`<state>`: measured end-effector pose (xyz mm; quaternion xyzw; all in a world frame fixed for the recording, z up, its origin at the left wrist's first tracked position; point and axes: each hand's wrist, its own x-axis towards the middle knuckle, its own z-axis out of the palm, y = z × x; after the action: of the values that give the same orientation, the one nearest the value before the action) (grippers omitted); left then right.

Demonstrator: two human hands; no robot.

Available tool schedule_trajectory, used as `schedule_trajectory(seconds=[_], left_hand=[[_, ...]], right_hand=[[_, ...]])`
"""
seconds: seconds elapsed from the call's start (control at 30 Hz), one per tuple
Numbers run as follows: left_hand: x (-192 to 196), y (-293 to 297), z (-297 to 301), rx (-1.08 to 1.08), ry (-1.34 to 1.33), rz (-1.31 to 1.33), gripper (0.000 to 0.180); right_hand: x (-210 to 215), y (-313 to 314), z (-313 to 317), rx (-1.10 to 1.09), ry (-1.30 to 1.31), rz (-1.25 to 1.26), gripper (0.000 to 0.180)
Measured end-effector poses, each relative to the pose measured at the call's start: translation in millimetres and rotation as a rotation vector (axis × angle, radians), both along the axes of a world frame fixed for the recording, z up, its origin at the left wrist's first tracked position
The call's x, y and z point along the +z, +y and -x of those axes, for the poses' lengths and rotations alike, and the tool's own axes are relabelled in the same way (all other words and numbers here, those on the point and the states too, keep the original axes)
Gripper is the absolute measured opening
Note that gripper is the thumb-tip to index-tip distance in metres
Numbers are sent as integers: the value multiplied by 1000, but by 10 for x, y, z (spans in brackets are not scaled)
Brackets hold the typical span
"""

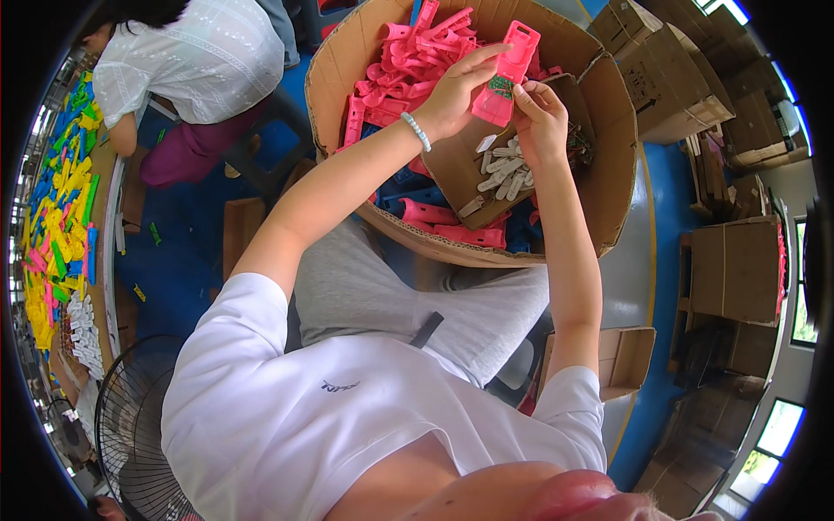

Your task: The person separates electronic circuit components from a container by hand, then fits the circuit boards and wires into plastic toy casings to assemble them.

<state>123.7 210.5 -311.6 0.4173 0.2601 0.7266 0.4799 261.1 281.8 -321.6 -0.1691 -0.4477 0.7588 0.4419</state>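
Both hands are raised over a big cardboard box (pixel 621 187). Between them is a pink plastic shell (pixel 519 54), long and narrow, with a small green circuit board (pixel 500 85) in its lower part. My left hand (pixel 453 97) grips the shell from the left, its fingers behind it. The thumb and fingertips of my right hand (pixel 540 117) are pinched at the shell's right edge beside the board; whether they hold a smaller part is hidden. Below lies a cardboard tray (pixel 452 165) with several white pieces (pixel 508 169). More pink shells (pixel 417 74) fill the box's far side.
At the left, a table carries a heap of yellow, blue, green and pink plastic parts (pixel 65 200); a person in a white top (pixel 195 61) sits beside it. A black fan (pixel 143 425) stands at lower left. Cardboard cartons (pixel 734 269) line the right side.
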Motion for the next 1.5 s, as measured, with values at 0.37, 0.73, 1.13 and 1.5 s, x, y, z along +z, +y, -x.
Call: schedule_trajectory(seconds=[0.37,0.73,1.13,1.5], left_hand=[[16,66,244,9,-408,-95,36],[-137,193,399,522,205,59,30],[-327,254,372,611,739,157,45],[-296,108,76,-25,506,371,41]], right_hand=[[-214,149,-245,519,-497,-177,23],[46,0,-210,258,-340,-307,23],[69,87,-198,22,-241,-701,15],[31,208,-272,-307,-195,-467,16]])
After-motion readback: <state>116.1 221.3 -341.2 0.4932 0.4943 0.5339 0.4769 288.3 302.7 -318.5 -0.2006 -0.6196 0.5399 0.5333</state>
